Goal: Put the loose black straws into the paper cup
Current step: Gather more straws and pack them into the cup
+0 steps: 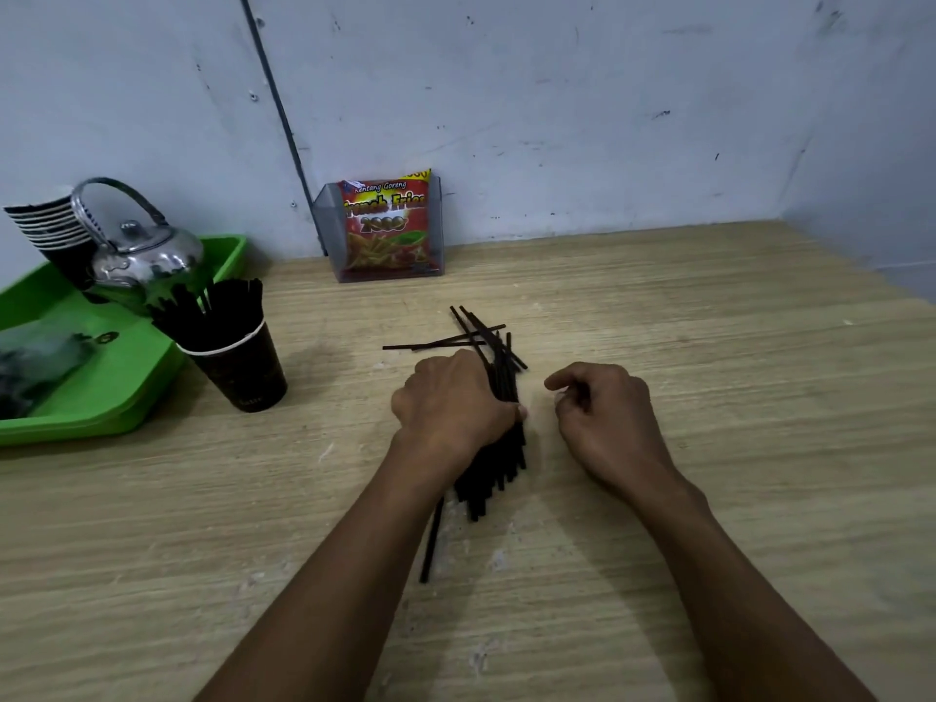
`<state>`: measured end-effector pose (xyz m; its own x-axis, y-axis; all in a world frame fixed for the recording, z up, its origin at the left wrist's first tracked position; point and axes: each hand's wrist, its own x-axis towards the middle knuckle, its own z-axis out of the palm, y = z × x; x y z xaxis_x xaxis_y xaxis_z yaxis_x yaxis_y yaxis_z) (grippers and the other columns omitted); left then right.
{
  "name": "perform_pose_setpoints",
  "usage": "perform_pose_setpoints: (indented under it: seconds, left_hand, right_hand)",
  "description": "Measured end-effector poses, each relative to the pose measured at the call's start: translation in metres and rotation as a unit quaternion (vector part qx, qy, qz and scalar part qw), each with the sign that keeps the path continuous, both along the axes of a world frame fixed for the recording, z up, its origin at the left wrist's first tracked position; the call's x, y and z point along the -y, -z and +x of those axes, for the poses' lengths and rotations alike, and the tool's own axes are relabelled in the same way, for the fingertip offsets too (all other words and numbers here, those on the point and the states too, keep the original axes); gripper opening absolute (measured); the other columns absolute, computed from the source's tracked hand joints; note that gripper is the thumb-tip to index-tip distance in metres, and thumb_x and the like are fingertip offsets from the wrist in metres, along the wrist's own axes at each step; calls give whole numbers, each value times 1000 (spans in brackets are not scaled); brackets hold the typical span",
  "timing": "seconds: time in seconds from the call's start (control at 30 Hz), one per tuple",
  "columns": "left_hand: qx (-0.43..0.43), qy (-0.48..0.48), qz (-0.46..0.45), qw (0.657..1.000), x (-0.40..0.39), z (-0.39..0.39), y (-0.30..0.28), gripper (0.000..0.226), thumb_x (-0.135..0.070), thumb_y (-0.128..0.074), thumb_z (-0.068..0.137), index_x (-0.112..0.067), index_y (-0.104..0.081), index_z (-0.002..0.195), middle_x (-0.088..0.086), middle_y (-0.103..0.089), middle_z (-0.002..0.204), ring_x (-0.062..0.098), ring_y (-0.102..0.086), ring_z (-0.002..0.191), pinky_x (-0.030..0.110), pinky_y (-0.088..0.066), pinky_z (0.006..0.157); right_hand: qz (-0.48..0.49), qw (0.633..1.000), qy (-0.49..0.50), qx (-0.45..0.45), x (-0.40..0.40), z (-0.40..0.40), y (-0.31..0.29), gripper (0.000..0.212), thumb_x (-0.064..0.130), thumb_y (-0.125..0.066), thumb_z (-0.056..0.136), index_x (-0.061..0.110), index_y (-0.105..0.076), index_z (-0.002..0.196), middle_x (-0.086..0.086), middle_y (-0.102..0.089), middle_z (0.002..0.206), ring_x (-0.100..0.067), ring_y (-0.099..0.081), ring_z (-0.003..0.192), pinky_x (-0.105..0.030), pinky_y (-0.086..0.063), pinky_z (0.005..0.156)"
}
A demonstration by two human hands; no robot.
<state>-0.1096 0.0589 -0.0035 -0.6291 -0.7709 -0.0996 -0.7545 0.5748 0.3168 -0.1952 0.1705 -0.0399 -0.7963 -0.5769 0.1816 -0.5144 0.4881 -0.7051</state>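
A bunch of loose black straws lies on the wooden table in the middle of the view. My left hand is closed around the bunch, with straw ends sticking out beyond it on both sides. A few single straws fan out behind the hand, and one straw lies apart nearer to me. My right hand rests just right of the bunch, fingers curled, holding nothing that I can see. The dark paper cup stands to the left, packed with black straws.
A green tray at the left holds a metal kettle, a stack of dark cups and a plastic bag. A clear holder with a red snack packet stands against the back wall.
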Motion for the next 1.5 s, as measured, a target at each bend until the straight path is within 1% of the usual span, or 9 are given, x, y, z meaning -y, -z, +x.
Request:
perform_pose_setpoints:
  seconds: [0.17, 0.33, 0.6, 0.77, 0.97, 1.1, 1.17, 1.27, 1.5]
  left_hand:
    - [-8, -15, 83, 996, 14, 6, -8, 54, -39, -85, 68, -14, -48, 99, 11, -59, 117, 31, -59, 108, 40, -51, 89]
    - [-35, -36, 144, 988, 28, 11, -11, 72, -30, -90, 64, -3, -53, 120, 16, -59, 122, 32, -59, 109, 39, -53, 86]
    - [8, 29, 71, 997, 16, 5, 3, 11, -15, -57, 90, -15, -47, 95, 7, -54, 100, 26, -53, 90, 35, -45, 75]
    - [24, 31, 46, 998, 13, 5, 2, 8, -16, -54, 92, -17, -46, 95, 5, -50, 98, 25, -49, 88, 34, -38, 75]
    - [20, 29, 81, 996, 22, 7, -1, 9, -17, -53, 92, -16, -47, 98, 7, -55, 104, 29, -58, 100, 42, -50, 91]
    - [11, 35, 101, 994, 29, 6, -3, 9, -17, -51, 92, -14, -52, 100, 8, -61, 104, 27, -60, 98, 41, -51, 91]
    - [-14, 32, 121, 992, 32, 7, -5, 6, -16, -50, 95, -12, -52, 98, 7, -59, 95, 25, -59, 92, 35, -50, 81]
    - [-86, 4, 199, 976, 40, 10, -9, 7, -12, -49, 96, -7, -52, 100, 12, -58, 88, 28, -59, 83, 41, -53, 75]
    - [-356, -17, 274, 893, 62, 29, -12, 7, -8, -47, 100, -8, -50, 106, 8, -52, 79, 17, -53, 63, 33, -48, 57]
  right_hand:
    - [-14, 1000, -3, 11, 0, -1, 2, 23, 14, -59, 86, 20, -74, 103, 4, -69, 83, -14, -66, 79, -37, -57, 77]
    - [-9, 1000, -4, 14, 0, -2, 3, 22, 17, -61, 87, 22, -73, 105, 5, -68, 82, -15, -65, 82, -39, -56, 78]
    - [17, 1000, -15, -4, 1, 1, 3, 23, 23, -64, 87, 23, -70, 109, 9, -68, 83, -12, -64, 84, -34, -54, 75]
    - [19, 1000, -14, -4, 2, 0, 4, 23, 25, -65, 85, 25, -70, 108, 9, -66, 83, -13, -64, 85, -36, -55, 77]
    - [17, 1000, -18, -3, 2, -1, 6, 24, 26, -67, 84, 25, -70, 108, 9, -65, 82, -13, -64, 83, -37, -55, 77]
    - [14, 1000, -19, -4, 2, -1, 6, 25, 26, -68, 84, 25, -70, 109, 9, -65, 81, -13, -64, 83, -37, -55, 76]
    - [12, 1000, -20, -3, 2, -2, 6, 25, 26, -68, 84, 25, -70, 109, 9, -65, 82, -13, -64, 83, -38, -55, 77]
    - [13, 1000, -18, -5, 2, -2, 7, 26, 27, -69, 84, 26, -70, 109, 9, -65, 82, -13, -64, 83, -36, -54, 76]
    - [12, 1000, -20, -13, 2, -4, 9, 26, 28, -69, 84, 26, -70, 110, 8, -66, 85, -13, -63, 84, -34, -54, 74]
